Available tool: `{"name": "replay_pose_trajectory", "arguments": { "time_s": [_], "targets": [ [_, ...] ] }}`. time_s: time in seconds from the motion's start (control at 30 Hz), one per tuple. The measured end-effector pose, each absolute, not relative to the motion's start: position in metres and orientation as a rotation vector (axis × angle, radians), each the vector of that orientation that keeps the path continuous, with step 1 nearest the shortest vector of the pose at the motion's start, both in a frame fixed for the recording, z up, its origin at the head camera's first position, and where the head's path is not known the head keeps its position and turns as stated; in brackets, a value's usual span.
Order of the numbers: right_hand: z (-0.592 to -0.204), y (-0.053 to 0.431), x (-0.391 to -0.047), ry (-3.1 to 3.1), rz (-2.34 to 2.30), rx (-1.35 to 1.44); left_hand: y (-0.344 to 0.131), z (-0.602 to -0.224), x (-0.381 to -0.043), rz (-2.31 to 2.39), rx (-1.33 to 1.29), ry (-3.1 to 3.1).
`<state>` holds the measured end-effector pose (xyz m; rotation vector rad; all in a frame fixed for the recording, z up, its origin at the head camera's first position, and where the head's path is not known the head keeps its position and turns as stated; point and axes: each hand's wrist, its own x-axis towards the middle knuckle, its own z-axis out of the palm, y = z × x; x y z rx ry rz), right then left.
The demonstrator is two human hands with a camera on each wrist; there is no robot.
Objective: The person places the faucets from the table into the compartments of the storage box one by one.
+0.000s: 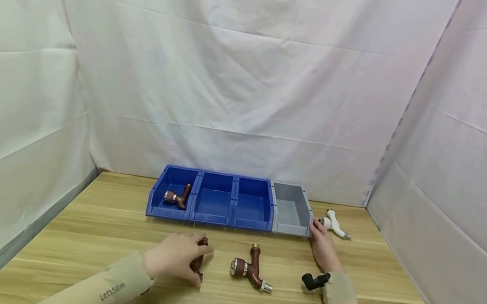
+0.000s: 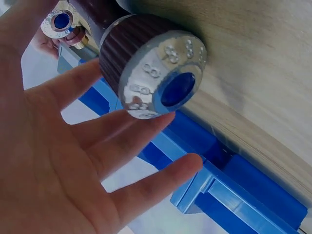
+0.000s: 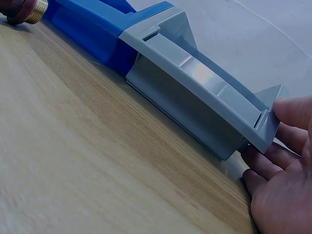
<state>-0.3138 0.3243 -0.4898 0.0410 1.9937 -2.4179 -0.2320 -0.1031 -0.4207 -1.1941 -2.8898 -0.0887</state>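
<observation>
Beneath my left hand [image 1: 177, 256] lies a brown faucet [image 1: 197, 264], mostly covered by the hand in the head view. In the left wrist view its ribbed knob [image 2: 161, 73], with a silver face and blue centre, is beside the spread, fairly straight fingers. My right hand [image 1: 324, 246] holds the front right corner of a grey bin [image 1: 291, 228]. The right wrist view has the thumb [image 3: 292, 112] against the bin's side and the other fingers bent below its rim. Between the hands, a second brown faucet [image 1: 253, 269] lies on the table.
Three blue bins [image 1: 210, 218] stand in a row left of the grey one. A brown faucet [image 1: 179, 198] lies inside the leftmost. Right of the grey bin, a white faucet [image 1: 335, 223] rests on the wooden table [image 1: 105, 217]. White cloth [image 1: 248, 85] hangs behind and at both sides.
</observation>
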Motion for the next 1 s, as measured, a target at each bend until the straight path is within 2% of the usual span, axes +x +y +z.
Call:
{"name": "replay_pose_trajectory", "arguments": {
  "time_s": [0.37,1.0],
  "targets": [
    [-0.4894,0.3239,-0.3126,1.988,-2.407,0.059,-0.0973,-0.4229,-0.2293,-0.117,-1.096,-2.952],
    [-0.4905,0.323,-0.3129,2.067,-2.374,0.004,-0.0939,-0.4246,-0.2286,-0.161,-1.141,-2.911]
  ]
}}
